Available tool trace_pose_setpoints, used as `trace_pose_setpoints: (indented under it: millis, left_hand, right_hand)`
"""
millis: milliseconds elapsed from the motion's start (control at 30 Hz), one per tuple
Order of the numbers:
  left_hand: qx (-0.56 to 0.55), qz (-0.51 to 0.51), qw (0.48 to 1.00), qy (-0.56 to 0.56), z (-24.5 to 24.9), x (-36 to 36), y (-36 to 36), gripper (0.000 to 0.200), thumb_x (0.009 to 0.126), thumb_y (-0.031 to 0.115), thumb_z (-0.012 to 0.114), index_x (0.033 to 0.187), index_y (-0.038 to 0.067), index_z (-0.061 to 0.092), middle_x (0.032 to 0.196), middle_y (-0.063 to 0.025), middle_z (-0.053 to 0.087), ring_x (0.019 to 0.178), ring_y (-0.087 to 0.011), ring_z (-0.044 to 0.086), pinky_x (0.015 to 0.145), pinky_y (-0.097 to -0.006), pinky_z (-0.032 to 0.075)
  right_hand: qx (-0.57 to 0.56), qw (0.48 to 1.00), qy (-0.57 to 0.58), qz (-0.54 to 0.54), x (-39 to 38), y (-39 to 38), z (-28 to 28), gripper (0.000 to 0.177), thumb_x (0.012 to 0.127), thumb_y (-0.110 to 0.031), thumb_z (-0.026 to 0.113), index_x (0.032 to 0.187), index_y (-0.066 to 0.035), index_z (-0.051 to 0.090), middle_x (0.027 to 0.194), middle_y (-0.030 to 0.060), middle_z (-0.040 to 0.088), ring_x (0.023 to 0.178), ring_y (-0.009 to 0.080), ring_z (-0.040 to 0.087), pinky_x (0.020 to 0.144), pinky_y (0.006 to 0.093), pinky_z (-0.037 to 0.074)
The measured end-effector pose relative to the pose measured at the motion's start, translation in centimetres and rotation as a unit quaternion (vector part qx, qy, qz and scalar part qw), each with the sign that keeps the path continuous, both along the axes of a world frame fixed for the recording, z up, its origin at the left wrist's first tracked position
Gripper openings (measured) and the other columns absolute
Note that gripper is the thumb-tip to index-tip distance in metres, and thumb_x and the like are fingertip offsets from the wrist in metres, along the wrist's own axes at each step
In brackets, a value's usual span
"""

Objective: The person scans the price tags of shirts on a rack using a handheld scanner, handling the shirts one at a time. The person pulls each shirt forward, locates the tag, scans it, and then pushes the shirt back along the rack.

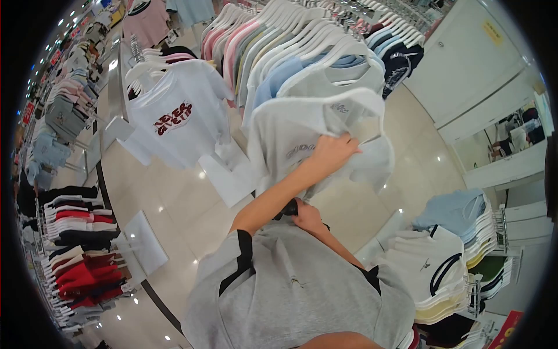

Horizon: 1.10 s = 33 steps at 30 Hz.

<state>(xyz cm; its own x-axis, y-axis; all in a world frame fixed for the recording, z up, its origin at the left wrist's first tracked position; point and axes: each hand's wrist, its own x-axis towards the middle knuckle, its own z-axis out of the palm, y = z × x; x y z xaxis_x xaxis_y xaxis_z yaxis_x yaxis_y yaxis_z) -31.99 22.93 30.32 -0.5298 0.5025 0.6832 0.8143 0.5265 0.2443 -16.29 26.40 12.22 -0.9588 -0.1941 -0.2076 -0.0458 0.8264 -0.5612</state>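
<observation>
A pale grey T-shirt (273, 131) with faint lettering hangs on a white hanger (372, 99) at the front of a rack. My left hand (337, 154) reaches across to the right, its fingers closed on the shirt's fabric near the neckline. Below it, close to my body, my right hand (307, 214) is wrapped round a black object (288, 209). My left forearm covers part of that object, so its kind cannot be made out.
Behind the shirt runs a rack of garments on white hangers (314, 29). A white printed T-shirt (180, 113) hangs to the left, near a white panel (226, 174). Racks of clothes (87, 273) line the left. More shirts (430, 262) hang at lower right, below white cabinets (476, 58).
</observation>
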Motion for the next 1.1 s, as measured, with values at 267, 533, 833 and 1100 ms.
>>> trace_pose_setpoints:
  millis: [267, 533, 833, 1100]
  left_hand:
    - [0.083, 0.085, 0.993, -0.016, 5.3, -7.5, 9.1, 0.033, 0.087, 0.041, 0.064, 0.078, 0.010, 0.064, 0.073, -0.0084, 0.063, 0.057, -0.0292, 0.066, 0.048, -0.0412, 0.049]
    - [0.107, 0.160, 0.979, -0.059, 3.0, -8.7, 10.6, 0.035, 0.087, 0.043, 0.064, 0.078, 0.010, 0.066, 0.072, -0.0081, 0.064, 0.056, -0.0295, 0.066, 0.047, -0.0414, 0.049]
    - [0.086, 0.221, 0.971, -0.025, -0.8, -12.7, 9.7, 0.025, 0.090, 0.033, 0.064, 0.102, 0.010, 0.063, 0.080, -0.0076, 0.065, 0.057, -0.0304, 0.067, 0.049, -0.0425, 0.052]
    - [0.203, 0.020, 0.977, -0.065, -1.6, -10.7, 7.1, 0.047, 0.091, 0.011, 0.058, 0.136, 0.006, 0.045, 0.138, -0.0207, 0.044, 0.104, -0.0355, 0.062, 0.089, -0.0436, 0.052]
  right_hand:
    - [-0.006, 0.998, -0.003, -0.068, 0.8, 1.6, 0.1, 0.061, 0.073, -0.019, 0.065, 0.130, -0.008, 0.047, 0.086, 0.0238, 0.068, 0.082, 0.0446, 0.065, 0.073, 0.0525, 0.052]
    - [-0.015, 0.994, -0.051, -0.098, 1.3, 2.8, 0.9, 0.062, 0.073, -0.019, 0.068, 0.130, -0.007, 0.047, 0.097, 0.0238, 0.068, 0.091, 0.0428, 0.065, 0.078, 0.0509, 0.051]
    - [-0.003, 0.997, -0.052, -0.056, 0.5, 2.8, 0.4, 0.062, 0.074, -0.020, 0.068, 0.130, -0.005, 0.046, 0.093, 0.0240, 0.068, 0.087, 0.0439, 0.065, 0.076, 0.0514, 0.052]
    - [-0.003, 0.999, -0.034, -0.030, 0.3, 3.0, -0.3, 0.061, 0.074, -0.020, 0.068, 0.130, -0.006, 0.047, 0.092, 0.0242, 0.068, 0.086, 0.0439, 0.065, 0.075, 0.0520, 0.052]
